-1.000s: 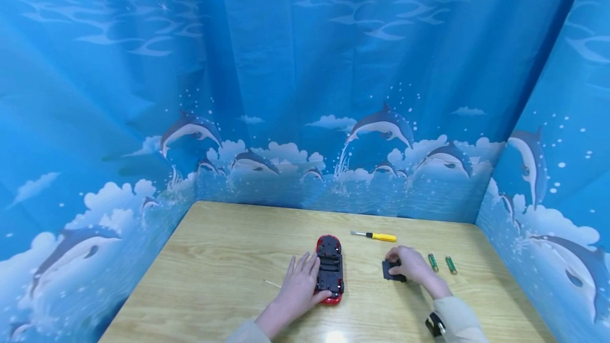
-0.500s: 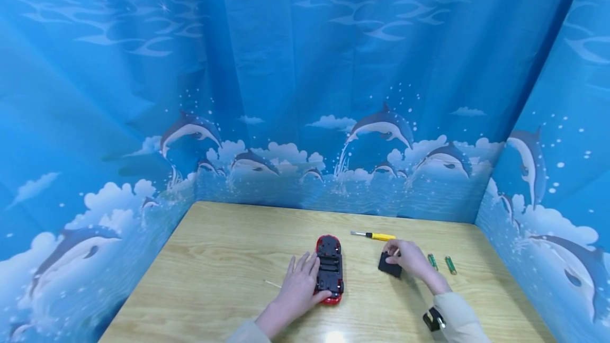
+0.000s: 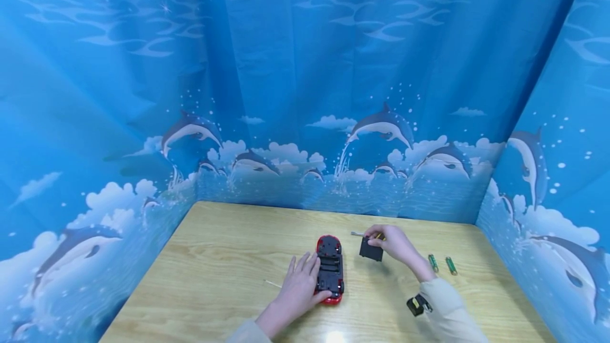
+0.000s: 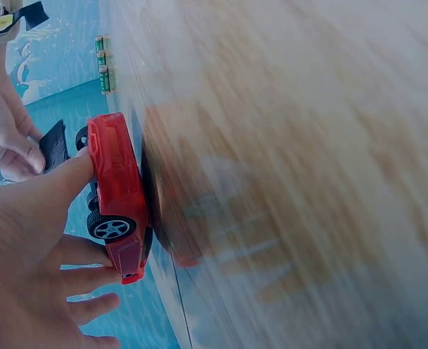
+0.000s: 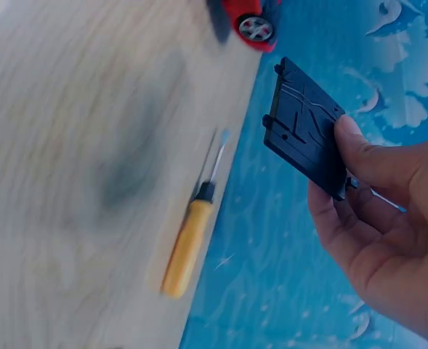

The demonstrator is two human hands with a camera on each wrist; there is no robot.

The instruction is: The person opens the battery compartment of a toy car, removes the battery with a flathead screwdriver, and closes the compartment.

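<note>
A red toy car [image 3: 330, 281] lies upside down on the table, black underside up, its battery compartment uncovered. My left hand [image 3: 298, 281] rests on its left side, fingers spread and straight, with the thumb across the near end. In the left wrist view the red side and wheels of the car [image 4: 117, 178] show past the thumb. Between right thumb and fingers I pinch a black battery cover [image 5: 306, 129], held tilted above the table to the right of the car. That right hand [image 3: 399, 245] hides most of the yellow screwdriver [image 5: 187, 247] in the head view.
Two green batteries [image 3: 432, 262] lie on the table to the right of the right hand. A thin white stick [image 3: 272, 283] pokes out left of the left hand. Blue dolphin-print curtains [image 3: 286, 94] enclose the table's back and sides.
My right hand has lifted the battery cover and carried it left and away from me, over the screwdriver handle and nearer the car. The left hand and car have stayed put.
</note>
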